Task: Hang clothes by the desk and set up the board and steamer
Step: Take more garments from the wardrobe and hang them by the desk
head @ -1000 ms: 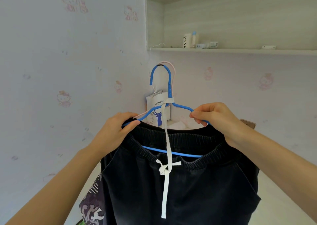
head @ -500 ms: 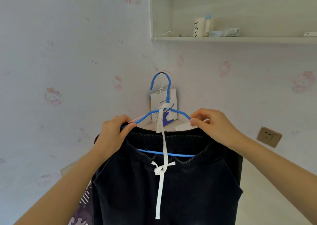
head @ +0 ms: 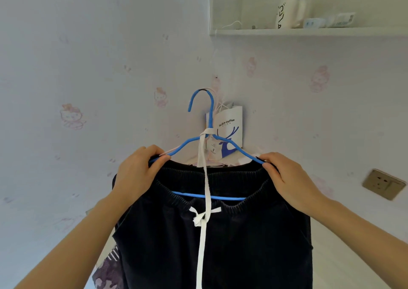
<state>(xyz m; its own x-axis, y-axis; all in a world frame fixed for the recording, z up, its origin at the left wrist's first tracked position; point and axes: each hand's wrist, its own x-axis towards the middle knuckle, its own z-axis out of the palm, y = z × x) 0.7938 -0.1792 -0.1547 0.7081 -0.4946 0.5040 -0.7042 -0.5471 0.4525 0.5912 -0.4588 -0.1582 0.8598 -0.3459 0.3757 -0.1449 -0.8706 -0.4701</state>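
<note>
Dark denim trousers (head: 220, 244) with an elastic waistband hang on a blue hanger (head: 212, 114), held up in front of the wall corner. A white drawstring (head: 204, 178) is looped over the hanger's neck and hangs down the front. My left hand (head: 136, 174) grips the hanger's left shoulder together with the waistband. My right hand (head: 287, 178) pinches the right shoulder and waistband. A pale pink hanger lies just behind the blue one. What the hooks rest on is unclear.
A white paper coffee bag (head: 229, 130) hangs in the corner behind the hanger. A wall shelf (head: 309, 31) at the top right holds a white mug (head: 284, 13) and small items. A wall socket (head: 383, 184) is on the right. A patterned garment (head: 108, 271) hangs lower left.
The view has tilted upward and shifted left, so the shelf sits higher and the socket shows. Both hands keep their hold on the hanger's shoulders.
</note>
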